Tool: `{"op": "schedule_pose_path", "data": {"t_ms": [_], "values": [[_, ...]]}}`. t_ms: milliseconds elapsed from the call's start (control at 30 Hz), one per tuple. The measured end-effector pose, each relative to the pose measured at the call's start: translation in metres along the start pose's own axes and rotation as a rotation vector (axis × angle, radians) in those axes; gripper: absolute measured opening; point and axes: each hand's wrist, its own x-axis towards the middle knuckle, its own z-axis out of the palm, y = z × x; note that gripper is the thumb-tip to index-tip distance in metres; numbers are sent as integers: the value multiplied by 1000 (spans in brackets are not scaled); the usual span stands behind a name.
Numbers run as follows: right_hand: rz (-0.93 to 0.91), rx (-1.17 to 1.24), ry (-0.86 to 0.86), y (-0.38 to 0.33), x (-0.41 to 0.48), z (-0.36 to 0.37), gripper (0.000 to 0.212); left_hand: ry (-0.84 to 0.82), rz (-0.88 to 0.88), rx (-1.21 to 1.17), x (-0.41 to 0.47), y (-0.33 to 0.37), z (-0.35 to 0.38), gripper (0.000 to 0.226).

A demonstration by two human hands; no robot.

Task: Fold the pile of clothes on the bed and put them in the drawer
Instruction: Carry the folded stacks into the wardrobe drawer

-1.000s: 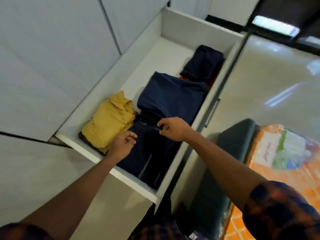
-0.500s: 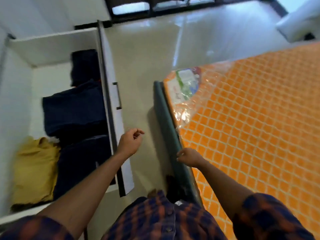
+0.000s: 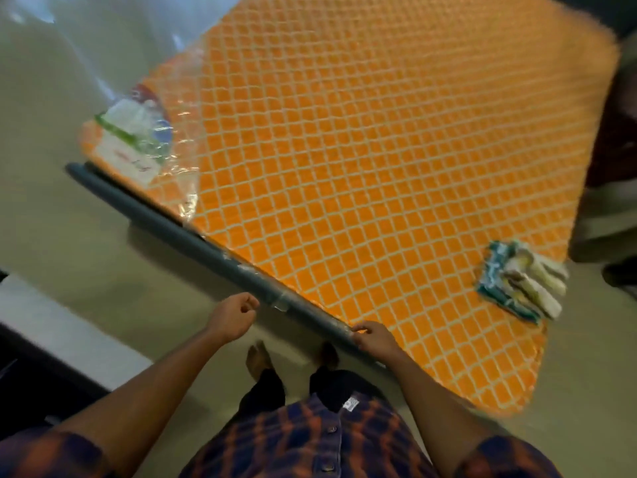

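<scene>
An orange quilted mattress (image 3: 362, 160) on a grey-framed bed (image 3: 165, 222) fills most of the view. One folded cloth, teal and cream (image 3: 520, 281), lies near the mattress's right edge. My left hand (image 3: 232, 317) hangs loosely curled and holds nothing, just short of the grey bed rail. My right hand (image 3: 374, 338) rests on the mattress edge at the rail, fingers curled, with no cloth in it. The drawer is out of view except for a white front edge (image 3: 58, 332) at lower left.
Clear plastic wrap with a printed label (image 3: 134, 139) covers the mattress's far left corner. Beige tiled floor (image 3: 69, 243) runs between the bed and the white furniture. My bare feet (image 3: 258, 360) stand by the rail. Dark furniture sits beyond the bed's right side.
My view has swung from the open drawer with its folded clothes round to the bed. Both hands left the drawer; the right one now sits at the mattress edge.
</scene>
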Motion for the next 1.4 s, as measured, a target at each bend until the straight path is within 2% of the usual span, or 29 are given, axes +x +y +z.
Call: {"op": "schedule_pose_path", "data": {"t_ms": [167,300,467,533,633,733,800,933,1067,1133,1233,1333,1400], "values": [[120,230,77,71,-28,-41,2,-46,90,190,21,64,52,28],[126,263,130,116,-25,-90,23,-103,128,291,34,121,96,32],[151,331,243,192,1,-191,48,-108,92,355,50,186,172,39],[177,364,419,234,19,-240,58,-161,76,369,65,213,216,50],[215,429,691,278,46,-308,67,-234,102,480,97,239,273,81],[260,559,797,312,80,-364,79,-280,87,609,134,263,327,110],[278,712,733,335,107,-386,90,-316,64,695,160,276,361,129],[191,922,549,354,158,-404,100,-359,-47,806,188,273,399,162],[114,1123,392,371,201,-408,120,-333,-122,911,188,270,416,177],[70,1178,302,392,223,-405,120,-342,-171,925,193,270,421,180],[50,1156,312,376,205,-408,104,-402,-178,952,199,269,422,181],[-8,1166,191,347,184,-393,62,-541,-151,979,206,279,405,173],[-1,1151,145,318,174,-360,40,-619,-123,918,204,287,387,158]]}}
